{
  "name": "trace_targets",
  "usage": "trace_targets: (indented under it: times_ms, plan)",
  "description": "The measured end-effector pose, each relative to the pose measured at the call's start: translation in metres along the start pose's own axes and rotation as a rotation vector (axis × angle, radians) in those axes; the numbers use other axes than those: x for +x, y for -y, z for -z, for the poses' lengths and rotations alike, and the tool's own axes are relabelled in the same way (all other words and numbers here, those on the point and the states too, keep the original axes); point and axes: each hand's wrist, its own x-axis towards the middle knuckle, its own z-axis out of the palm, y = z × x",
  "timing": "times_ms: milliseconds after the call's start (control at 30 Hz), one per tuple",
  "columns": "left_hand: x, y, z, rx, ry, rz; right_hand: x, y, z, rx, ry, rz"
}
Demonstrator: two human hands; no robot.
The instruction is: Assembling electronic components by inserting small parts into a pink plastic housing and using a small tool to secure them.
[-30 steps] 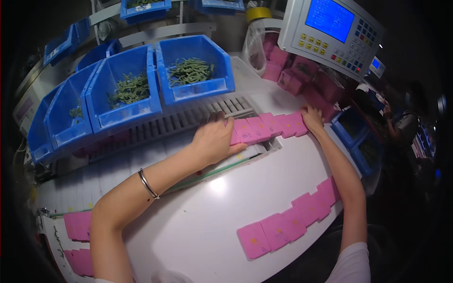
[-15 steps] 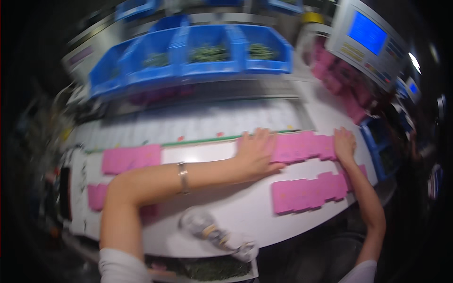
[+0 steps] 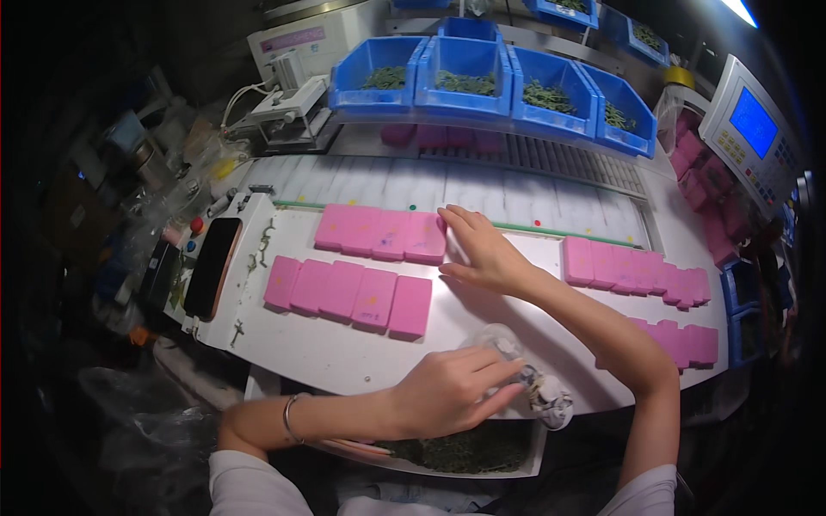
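Observation:
My right hand (image 3: 483,251) reaches across to the back row of pink rectangular blocks (image 3: 379,230). Its fingertips are at the row's right end, fingers stretched and thumb apart. Nearer to me, my left hand (image 3: 456,387), with a metal bangle at the wrist, hovers low beside a clear rounded object with a pale wrapped end (image 3: 551,400). The thumb and fingers are apart, with nothing seen between them; they overlap part of that object. A second row of pink blocks (image 3: 340,291) lies in front of the first. More pink blocks (image 3: 607,262) stand in rows at the right, partly behind my right forearm.
Blue bins (image 3: 465,103) with green plant bits line the back, above a panel of pale strips (image 3: 370,181). A phone (image 3: 213,267) lies at the left edge. A device with a blue screen (image 3: 753,125) stands right. A tray of dark green bits (image 3: 538,456) sits below the table edge.
My left hand has left the right-hand pink blocks and come back near the clear object. My right hand has swung left to the back-left row. The view has turned left.

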Motion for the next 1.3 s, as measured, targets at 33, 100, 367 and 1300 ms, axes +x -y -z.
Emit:
trace_targets:
  times_ms: [33, 100, 367, 1300]
  plan:
    - [-0.013, -0.001, 0.007, -0.061, -0.055, 0.055, 0.005, 0.002, -0.005, -0.012, 0.021, -0.002]
    - [-0.034, -0.001, 0.021, -0.146, -0.095, 0.224, 0.01, 0.005, -0.007, 0.041, 0.088, -0.056]
    - [-0.045, 0.014, 0.038, -0.857, -0.298, 0.761, -0.021, 0.097, 0.043, 0.177, -0.029, -0.095]
    - [-0.05, -0.002, -0.007, -1.443, -0.434, 0.962, -0.106, 0.18, 0.022, 0.264, -0.187, -0.299]
